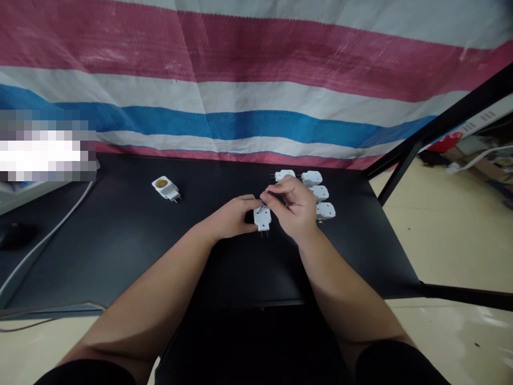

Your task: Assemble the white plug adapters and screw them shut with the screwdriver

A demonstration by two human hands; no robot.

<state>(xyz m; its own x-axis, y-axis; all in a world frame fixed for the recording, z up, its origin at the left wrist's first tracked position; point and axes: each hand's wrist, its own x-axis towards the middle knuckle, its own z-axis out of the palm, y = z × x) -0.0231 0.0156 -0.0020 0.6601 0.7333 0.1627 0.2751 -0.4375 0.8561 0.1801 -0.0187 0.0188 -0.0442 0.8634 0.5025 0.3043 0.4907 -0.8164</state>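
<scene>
One white plug adapter [262, 219] on black table [132, 230], in front of person, prongs toward body. Left hand [234, 216] gripping it, thumb and fingers at its left side. Right hand [294, 206] pinching one small screwdriver [262, 206], tip down at adapter's top face. Beyond and beside right hand, four more adapters [326, 210], some partly blocked by that hand. One lone adapter [166, 188] well off to left, round yellowish opening up. Far left, white cable [54, 231]; striped sheet [240, 80] hanging behind.

Workshop-like spot: black table [120, 224], striped tarp [248, 59], plug adapters [325, 210].
</scene>
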